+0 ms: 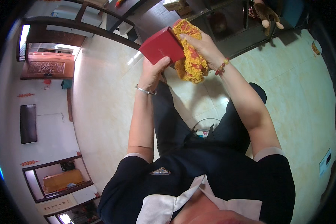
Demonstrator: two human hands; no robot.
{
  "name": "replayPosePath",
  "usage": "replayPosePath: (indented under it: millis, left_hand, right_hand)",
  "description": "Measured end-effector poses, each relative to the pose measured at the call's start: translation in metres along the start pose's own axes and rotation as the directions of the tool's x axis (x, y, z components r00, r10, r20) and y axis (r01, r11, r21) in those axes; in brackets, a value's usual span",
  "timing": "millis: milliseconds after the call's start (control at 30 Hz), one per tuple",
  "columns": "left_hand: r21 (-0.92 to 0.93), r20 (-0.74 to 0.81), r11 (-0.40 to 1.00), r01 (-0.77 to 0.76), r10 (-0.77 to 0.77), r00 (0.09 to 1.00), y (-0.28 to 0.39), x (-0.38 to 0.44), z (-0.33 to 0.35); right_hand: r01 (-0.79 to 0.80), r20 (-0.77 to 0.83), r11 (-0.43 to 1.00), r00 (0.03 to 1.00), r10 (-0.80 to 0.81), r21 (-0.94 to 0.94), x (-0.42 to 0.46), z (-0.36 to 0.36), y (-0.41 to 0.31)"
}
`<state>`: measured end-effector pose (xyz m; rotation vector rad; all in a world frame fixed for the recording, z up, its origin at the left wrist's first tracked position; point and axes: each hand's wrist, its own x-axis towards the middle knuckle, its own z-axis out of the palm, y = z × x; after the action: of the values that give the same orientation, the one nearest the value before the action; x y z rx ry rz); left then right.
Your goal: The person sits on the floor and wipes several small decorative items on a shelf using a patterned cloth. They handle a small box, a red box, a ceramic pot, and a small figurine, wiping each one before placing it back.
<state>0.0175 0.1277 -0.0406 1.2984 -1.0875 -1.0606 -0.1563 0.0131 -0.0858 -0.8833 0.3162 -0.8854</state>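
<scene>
My left hand (154, 71) grips a red box (163, 46) that bears small writing, its thumb on the face and its other fingers hidden underneath. A yellow and orange shaggy cloth (194, 63) is bunched in my right hand (203, 47) and meets the right side of the box. The box and the cloth are both held up above the tiled floor, in front of a dark wooden shelf unit. Part of the cloth hangs below my right hand.
The dark shelf unit (235, 49) runs along the top, with small boxes (174, 4) and a brown wooden ornament (264, 14) on it. A round container (316, 47) lies on the floor at right. My legs are spread below my hands, with a metal-framed thing (203, 132) between them.
</scene>
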Motion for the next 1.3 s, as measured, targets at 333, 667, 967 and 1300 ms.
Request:
replayPosePath:
  millis: [333, 667, 967, 1300]
  left_hand:
    - [-0.356, -0.371, 0.917, -0.180, 0.039, 0.928, 0.003, -0.019, 0.020]
    - [0.081, -0.438, 0.936, -0.343, 0.343, 0.831, -0.034, -0.009, 0.016]
    - [-0.715, -0.262, 0.698, -0.049, -0.201, 0.944, -0.023, -0.009, -0.010]
    - [-0.523, -0.463, 0.825, -0.213, -0.065, 0.884, -0.056, -0.008, 0.005]
  right_hand:
    - [0.053, 0.219, 0.972, 0.976, -0.001, -0.230, -0.010, 0.015, 0.008]
    - [0.087, 0.052, 0.931, 0.996, -0.073, -0.356, -0.011, 0.015, 0.027]
    - [-0.091, 0.020, 0.976, 0.995, 0.097, -0.198, -0.015, 0.001, 0.011]
    - [0.204, 0.255, 0.857, 0.963, -0.088, -0.473, -0.026, 0.021, 0.021]
